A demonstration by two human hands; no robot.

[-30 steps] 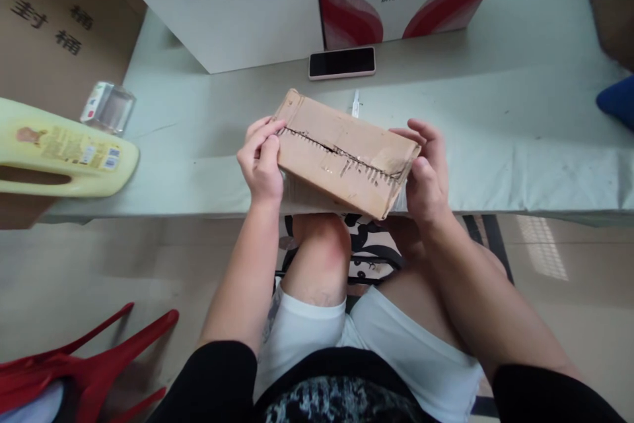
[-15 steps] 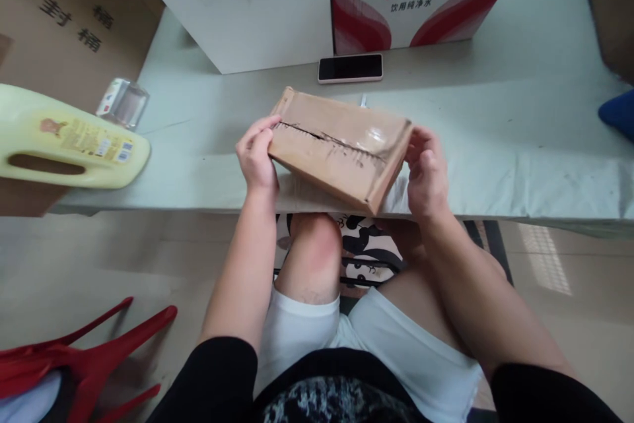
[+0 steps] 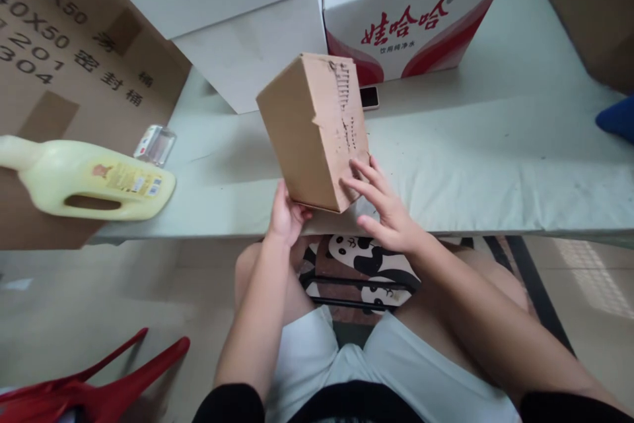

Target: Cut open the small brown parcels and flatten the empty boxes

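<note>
Head view. Your left hand is at the lower end of the cardboard box: thumb up by its plain face, fingers curled in beneath the bottom edge, closed on the box. Your right hand is open, fingers loosely spread; the leading fingertips meet the scuffed, torn face low down, near the bottom corner. The right thumb points toward that corner, apart from the box.

Box position: between your hands and extending beyond the fingers, tilted, above the front part of the cloth-covered table. Contact with the cloth: cannot tell. The lower edge lies nearest you, and the upper end leans to your left.

Surroundings: the phone is partly hidden behind the box, just in front of the red-and-white carton. To your left, the yellow bottle lies near the clear container, well apart from both hands.
</note>
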